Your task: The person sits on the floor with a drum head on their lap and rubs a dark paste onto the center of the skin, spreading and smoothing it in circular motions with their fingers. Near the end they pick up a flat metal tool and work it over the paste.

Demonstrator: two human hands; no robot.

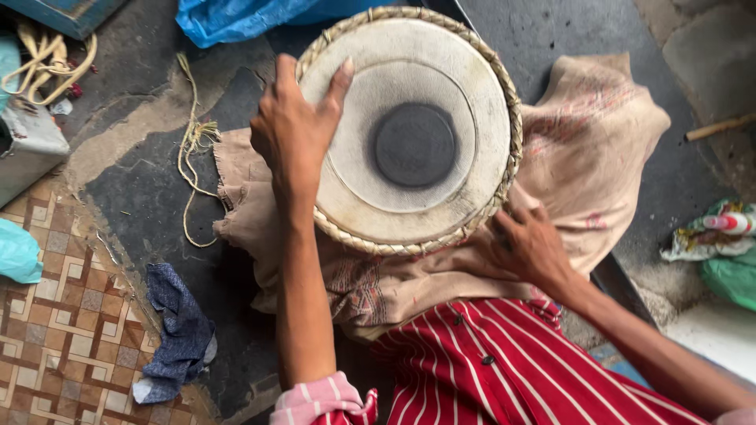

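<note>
A round hand drum (413, 134) stands upright on a beige cloth (598, 142), seen from above. Its pale skin has a black circle in the middle and a braided rim. My left hand (295, 130) rests on the drum's left edge, fingers laid over the rim and onto the skin. My right hand (529, 245) lies at the drum's lower right side, fingers pressed against the body just under the rim, on the cloth.
A dark blue rag (183, 334) lies on the floor at the lower left beside patterned tiles (63, 330). A loose cord (191, 149) trails left of the cloth. Blue plastic (236, 17) sits at the top, a green bag with a tube (724, 236) at right.
</note>
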